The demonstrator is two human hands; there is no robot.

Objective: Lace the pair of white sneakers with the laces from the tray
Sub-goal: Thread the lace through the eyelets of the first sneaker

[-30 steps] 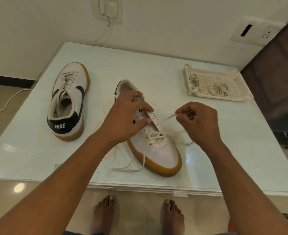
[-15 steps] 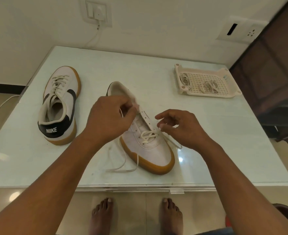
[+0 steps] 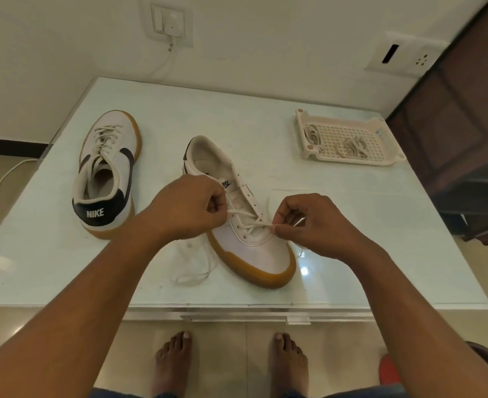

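A white sneaker with a gum sole (image 3: 254, 254) lies in the middle of the table, toe toward me, its lower eyelets laced. My left hand (image 3: 188, 208) pinches one strand of the white lace (image 3: 248, 215) at the shoe's left side. My right hand (image 3: 309, 222) pinches the other strand at the right side, near the lowest eyelets. A loose loop of lace (image 3: 194, 271) trails on the table left of the toe. The second sneaker (image 3: 105, 173), fully laced, stands at the left with its heel toward me.
A cream plastic tray (image 3: 349, 139) with two bundled laces sits at the back right of the glass-topped table (image 3: 64, 268). A dark wooden cabinet (image 3: 466, 139) stands to the right. My bare feet are below the table's front edge.
Both hands have dropped closer to the shoe's lower eyelets. My left hand has left the tongue and now pinches a lace strand; the right has drawn its strand tight.
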